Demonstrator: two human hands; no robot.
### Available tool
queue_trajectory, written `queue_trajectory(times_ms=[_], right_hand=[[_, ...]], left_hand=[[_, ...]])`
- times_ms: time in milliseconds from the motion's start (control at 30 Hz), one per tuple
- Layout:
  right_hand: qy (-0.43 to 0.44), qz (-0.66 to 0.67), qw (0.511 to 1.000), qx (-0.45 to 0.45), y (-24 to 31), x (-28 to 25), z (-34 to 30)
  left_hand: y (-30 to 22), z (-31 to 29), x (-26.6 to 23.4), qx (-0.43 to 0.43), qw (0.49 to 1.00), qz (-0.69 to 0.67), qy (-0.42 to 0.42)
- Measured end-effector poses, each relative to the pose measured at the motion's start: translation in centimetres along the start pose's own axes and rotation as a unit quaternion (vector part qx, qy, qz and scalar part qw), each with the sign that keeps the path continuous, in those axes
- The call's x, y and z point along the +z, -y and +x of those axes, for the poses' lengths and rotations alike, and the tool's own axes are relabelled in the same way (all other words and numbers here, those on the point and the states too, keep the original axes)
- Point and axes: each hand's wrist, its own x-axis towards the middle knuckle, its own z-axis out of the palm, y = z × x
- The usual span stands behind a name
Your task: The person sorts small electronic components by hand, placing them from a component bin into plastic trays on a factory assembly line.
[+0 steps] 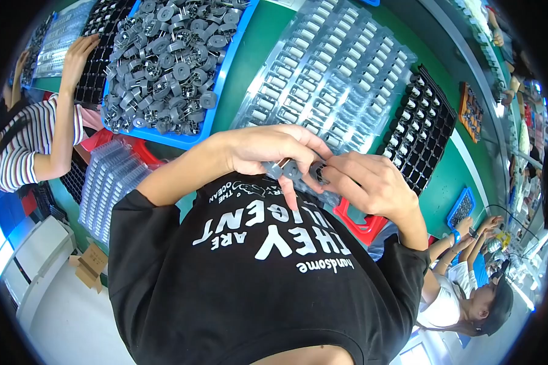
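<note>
At a green bench (249, 61) in a crowded workroom (73, 325), left hand (268, 149) and right hand (371, 185) grip grey parts (291, 171)

Bright light, glare on clear tray (354, 98); picture rim curved, black.

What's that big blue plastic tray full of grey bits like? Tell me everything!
The rectangular blue plastic-looking tray has a raised rim. It stands on the green flat tabletop, heaped with grey round parts bearing metal-looking prongs. It sits beyond the person's left forearm; its far edge runs out of the picture.
</note>
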Motion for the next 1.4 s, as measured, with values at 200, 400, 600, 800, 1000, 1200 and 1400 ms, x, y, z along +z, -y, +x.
queue_trajectory(times_ms=[200,400,600,800,1000,1200,1400], right_hand=[[0.0,0.004,1.0,0.006,0.3,0.1,-0.1],[-0.003,-0.014,1.0,0.009,0.3,0.3,-0.2],[0.015,-0.029,0.999,0.016,0.2,0.5,-0.4],[0.034,-0.023,0.999,0.03,0.3,0.7,-0.2],[0.037,-0.038,0.995,0.087,0.9,1.1,-0.6],[-0.201,0.052,0.921,0.329,3.2,4.4,-1.8],[-0.307,0.085,0.858,0.403,4.8,5.0,-2.9]], left_hand=[[0.1,-0.1,0.3,0.003,1.0,0.006,-0.002],[-0.1,-0.1,0.7,0.003,1.0,0.022,-0.01],[0.4,-0.1,0.8,0.024,0.996,0.077,-0.04],[0.6,0.1,0.2,0.014,0.994,0.101,-0.028],[0.8,0.2,1.1,0.061,0.991,0.107,-0.045],[1.0,1.3,1.9,0.099,0.984,0.017,-0.149],[1.4,2.8,3.3,0.084,0.984,0.063,-0.141]])
